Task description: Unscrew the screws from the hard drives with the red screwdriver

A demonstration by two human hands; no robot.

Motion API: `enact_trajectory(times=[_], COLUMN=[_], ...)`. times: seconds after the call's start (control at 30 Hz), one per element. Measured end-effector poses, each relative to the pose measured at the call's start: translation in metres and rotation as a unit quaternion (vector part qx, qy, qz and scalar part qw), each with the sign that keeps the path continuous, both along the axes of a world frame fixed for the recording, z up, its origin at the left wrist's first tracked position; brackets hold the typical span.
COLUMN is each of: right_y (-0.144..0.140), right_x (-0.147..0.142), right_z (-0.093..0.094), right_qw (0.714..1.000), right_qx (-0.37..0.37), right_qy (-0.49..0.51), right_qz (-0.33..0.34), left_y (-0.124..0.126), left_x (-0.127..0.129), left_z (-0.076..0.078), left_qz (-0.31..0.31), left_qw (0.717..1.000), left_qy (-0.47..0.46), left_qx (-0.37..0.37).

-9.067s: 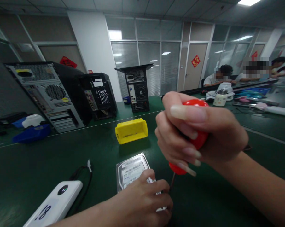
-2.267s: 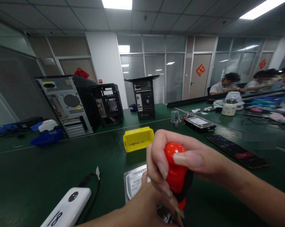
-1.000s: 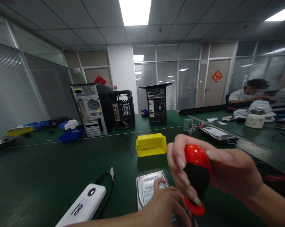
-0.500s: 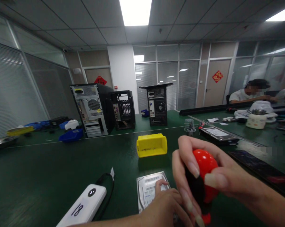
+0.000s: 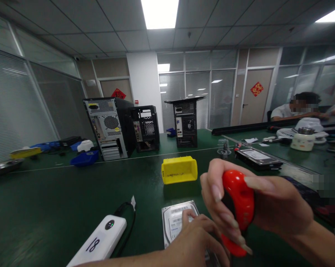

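A silver hard drive (image 5: pixel 171 222) with a white label lies on the green table at the bottom centre. My left hand (image 5: pixel 193 241) is laid over its right side, holding it with bent fingers and covering much of its lower part. Just above and to the right, my right hand (image 5: pixel 231 196) is wrapped round the thick handle of a red-and-black screwdriver (image 5: pixel 239 200). The handle stands steeply tilted. Its tip is hidden, so I cannot tell whether it touches the drive.
A yellow bin (image 5: pixel 179 170) lies beyond the drive. To the left are a white power bank (image 5: pixel 100 241) and its black cable. Computer cases (image 5: pixel 112 129) stand at the back. Another hard drive (image 5: pixel 258 156) and a clear cup (image 5: pixel 224 147) are on the right. A person (image 5: pixel 298 107) sits behind.
My right hand has turned the screwdriver's handle, and its thumb has shifted up to the top right of the red part. My left hand stays on the hard drive.
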State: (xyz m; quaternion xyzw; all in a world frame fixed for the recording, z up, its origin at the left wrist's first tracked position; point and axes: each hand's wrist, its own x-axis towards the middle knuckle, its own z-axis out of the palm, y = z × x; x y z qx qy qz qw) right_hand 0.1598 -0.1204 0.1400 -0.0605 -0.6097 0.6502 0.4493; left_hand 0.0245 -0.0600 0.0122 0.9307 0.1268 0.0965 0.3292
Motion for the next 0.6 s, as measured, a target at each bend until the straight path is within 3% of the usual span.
enact_trajectory(times=[0.37, 0.6], right_y=[-0.0032, -0.0018], right_x=[0.0015, -0.0031], right_z=[-0.0032, -0.0032], right_qw=[0.999, 0.999], right_qx=[0.031, 0.018], right_qy=[0.008, 0.02], right_qz=[-0.012, 0.021], left_y=[-0.0034, -0.0075], left_x=[-0.0062, -0.0025], left_z=[0.0, 0.0021], left_qz=[0.021, 0.037], left_qw=[0.999, 0.998], left_qy=[-0.027, -0.036], left_qx=[0.027, 0.046])
